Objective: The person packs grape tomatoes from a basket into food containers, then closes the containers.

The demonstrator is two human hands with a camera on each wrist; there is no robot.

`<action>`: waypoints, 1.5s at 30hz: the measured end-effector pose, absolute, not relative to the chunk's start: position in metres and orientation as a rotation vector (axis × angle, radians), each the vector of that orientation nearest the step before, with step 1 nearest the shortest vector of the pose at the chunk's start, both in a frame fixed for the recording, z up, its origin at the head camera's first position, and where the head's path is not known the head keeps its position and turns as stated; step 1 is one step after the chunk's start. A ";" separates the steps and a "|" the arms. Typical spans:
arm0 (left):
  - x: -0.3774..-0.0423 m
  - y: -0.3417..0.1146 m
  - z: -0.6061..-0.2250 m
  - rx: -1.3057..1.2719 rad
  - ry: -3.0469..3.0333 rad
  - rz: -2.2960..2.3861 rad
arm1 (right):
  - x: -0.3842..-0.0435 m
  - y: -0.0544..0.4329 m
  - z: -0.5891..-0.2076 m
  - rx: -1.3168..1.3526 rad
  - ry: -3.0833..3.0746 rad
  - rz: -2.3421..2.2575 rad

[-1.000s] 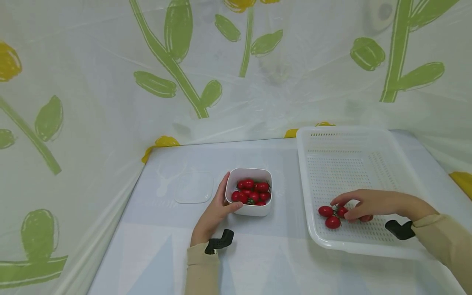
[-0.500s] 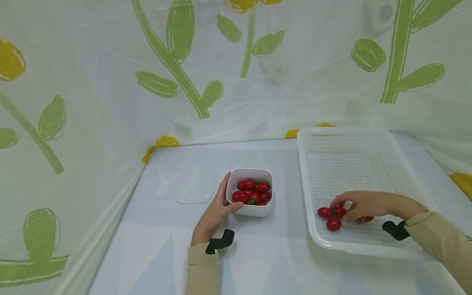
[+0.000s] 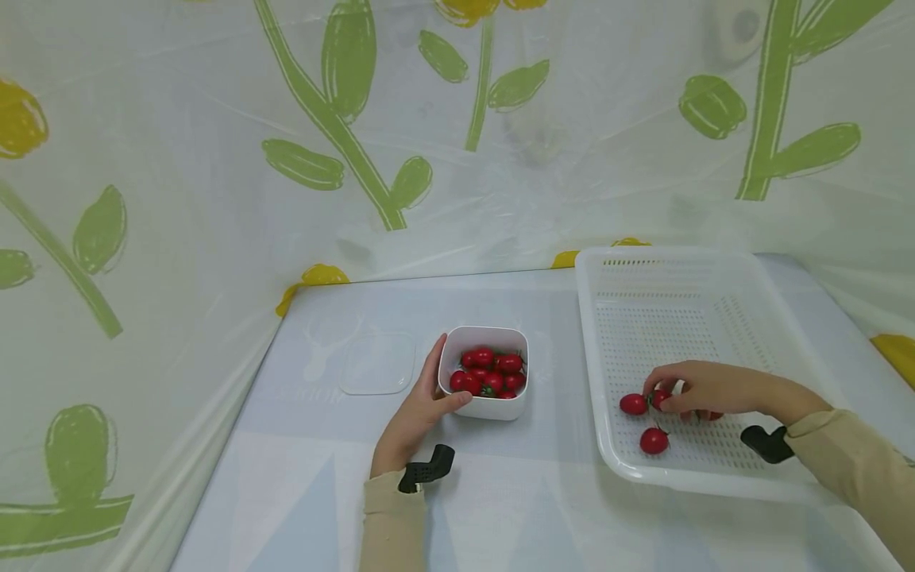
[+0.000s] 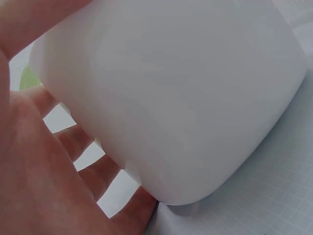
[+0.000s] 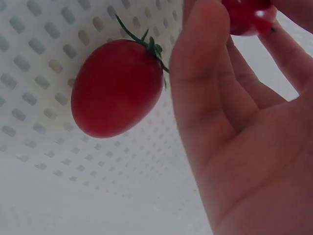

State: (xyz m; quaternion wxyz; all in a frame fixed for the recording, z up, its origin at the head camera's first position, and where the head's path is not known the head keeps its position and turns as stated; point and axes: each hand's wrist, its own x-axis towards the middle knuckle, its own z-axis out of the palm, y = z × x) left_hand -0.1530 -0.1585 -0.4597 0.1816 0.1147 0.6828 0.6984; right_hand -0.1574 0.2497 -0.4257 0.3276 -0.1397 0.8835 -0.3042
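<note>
A small white square container [image 3: 493, 409] holds several cherry tomatoes [image 3: 480, 375]. My left hand [image 3: 422, 409] grips its left side, the thumb along the near rim and the fingers spread against the wall, as the left wrist view shows. Over a white perforated basket [image 3: 608, 445] my right hand [image 3: 715, 389] pinches a cherry tomato [image 5: 250, 17] between thumb and fingers. Another tomato [image 3: 632, 404] lies just left of the fingertips. A tomato with a green stem [image 5: 117, 88] sits nearer the front. More red shows partly hidden beneath the hand.
A clear square lid [image 3: 377, 364] lies flat on the table [image 3: 500, 492] left of the container. Behind the table hangs a white curtain [image 3: 214, 159] printed with green leaves. The basket stands at the table's right side with raised walls.
My right hand has shifted slightly toward the far side with the pinched tomato. The front tomato has moved a little nearer and now stands apart from the others. My left hand stays put.
</note>
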 end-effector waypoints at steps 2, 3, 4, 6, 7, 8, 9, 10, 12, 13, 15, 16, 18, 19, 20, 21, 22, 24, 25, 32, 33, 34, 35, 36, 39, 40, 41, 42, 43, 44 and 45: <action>-0.153 -0.159 -0.460 0.326 1.928 1.975 | -0.158 0.251 -0.424 -0.356 2.334 -0.807; -0.153 -0.158 -0.460 0.321 1.927 1.974 | -0.159 0.251 -0.423 -0.348 2.346 -0.810; -0.153 -0.158 -0.459 0.323 1.927 1.974 | -0.159 0.251 -0.422 -0.341 2.356 -0.816; -0.153 -0.159 -0.460 0.320 1.930 1.971 | -0.160 0.252 -0.418 -0.341 2.375 -0.825; -0.153 -0.159 -0.460 0.320 1.930 1.970 | -0.160 0.252 -0.417 -0.345 2.384 -0.827; -0.154 -0.159 -0.460 0.319 1.930 1.969 | -0.161 0.252 -0.415 -0.357 2.400 -0.822; -0.154 -0.159 -0.460 0.323 1.930 1.970 | -0.161 0.253 -0.412 -0.369 2.420 -0.820; -0.154 -0.159 -0.460 0.325 1.928 1.969 | -0.161 0.253 -0.410 -0.378 2.441 -0.822; -0.154 -0.159 -0.460 0.326 1.924 1.971 | -0.162 0.253 -0.405 -0.406 2.488 -0.833; -0.154 -0.159 -0.460 0.330 1.922 1.974 | -0.162 0.253 -0.402 -0.425 2.514 -0.844; -0.154 -0.159 -0.460 0.330 1.920 1.977 | -0.161 0.251 -0.397 -0.453 2.565 -0.865; -0.153 -0.159 -0.459 0.326 1.921 1.976 | -0.161 0.249 -0.394 -0.464 2.582 -0.881; -0.153 -0.160 -0.459 0.326 1.921 1.979 | -0.160 0.245 -0.388 -0.484 2.618 -0.913; -0.153 -0.160 -0.459 0.329 1.922 1.980 | -0.158 0.242 -0.386 -0.486 2.642 -0.924; -0.153 -0.160 -0.460 0.332 1.921 1.981 | -0.156 0.238 -0.383 -0.485 2.671 -0.930; -0.154 -0.160 -0.462 0.336 1.919 1.984 | -0.154 0.235 -0.380 -0.484 2.693 -0.942; -0.154 -0.160 -0.463 0.339 1.920 1.987 | -0.152 0.230 -0.377 -0.483 2.717 -0.950; -0.157 -0.161 -0.469 0.342 1.920 1.997 | -0.146 0.221 -0.371 -0.482 2.775 -0.946; -0.158 -0.161 -0.472 0.340 1.924 2.000 | -0.143 0.215 -0.368 -0.490 2.799 -0.944; -0.164 -0.163 -0.482 0.330 1.941 2.004 | -0.123 0.179 -0.354 -0.530 2.918 -1.030; -0.163 -0.163 -0.481 0.332 1.937 2.003 | -0.121 0.175 -0.354 -0.542 2.930 -1.054; -0.163 -0.163 -0.480 0.334 1.935 2.002 | -0.119 0.170 -0.354 -0.550 2.939 -1.085; -0.162 -0.162 -0.477 0.331 1.934 1.998 | -0.117 0.165 -0.354 -0.554 2.945 -1.104; -0.161 -0.162 -0.475 0.332 1.937 1.992 | -0.114 0.161 -0.354 -0.557 2.948 -1.126; -0.158 -0.160 -0.469 0.338 1.943 1.981 | -0.109 0.148 -0.354 -0.552 2.928 -1.192; -0.157 -0.159 -0.467 0.340 1.943 1.980 | -0.108 0.144 -0.355 -0.556 2.923 -1.208; -0.156 -0.159 -0.466 0.343 1.943 1.984 | -0.107 0.140 -0.356 -0.562 2.918 -1.219; -0.156 -0.159 -0.466 0.351 1.948 1.986 | -0.107 0.136 -0.356 -0.574 2.910 -1.242; -0.156 -0.159 -0.467 0.353 1.948 1.991 | -0.107 0.133 -0.357 -0.588 2.908 -1.262; -0.156 -0.159 -0.467 0.353 1.949 1.996 | -0.107 0.129 -0.358 -0.600 2.905 -1.288; -0.155 -0.160 -0.467 0.353 1.946 2.002 | -0.107 0.125 -0.359 -0.609 2.906 -1.313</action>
